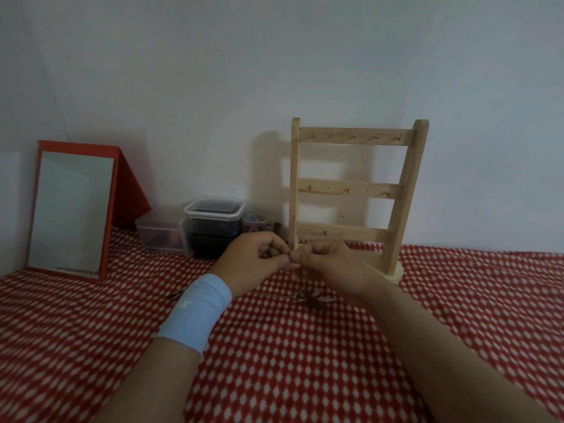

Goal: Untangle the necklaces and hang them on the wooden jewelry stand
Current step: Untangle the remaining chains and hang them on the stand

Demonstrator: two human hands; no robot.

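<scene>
Nearest the lens, at the bottom of the frame, two bare forearms reaching up and inward over the red cloth with its white diamond print; on the left one a pale blue wristband. Just above centre, the left hand and the right hand drawn together, fingers curled, thumb and fingertips of each meeting at one point between them; both pinching a strand of the necklaces too fine to see clearly; the rest of the necklaces a small dark tangle lying on the cloth just below the right hand. Left of the wristband, another small dark metallic piece on the cloth, too blurred to identify.

Directly behind the hands, right of centre, the wooden jewelry stand: upright, leaning back slightly, three cross rails with small hooks, all bare; round base resting on the cloth, partly hidden by the right hand. To the left of the stand, against the wall, a small round jar, then a lidded clear box stacked on a dark one, then a low clear box touching that stack. At far left, a red-framed mirror propped on the cloth. Behind everything, filling the upper half, a plain pale wall.
</scene>
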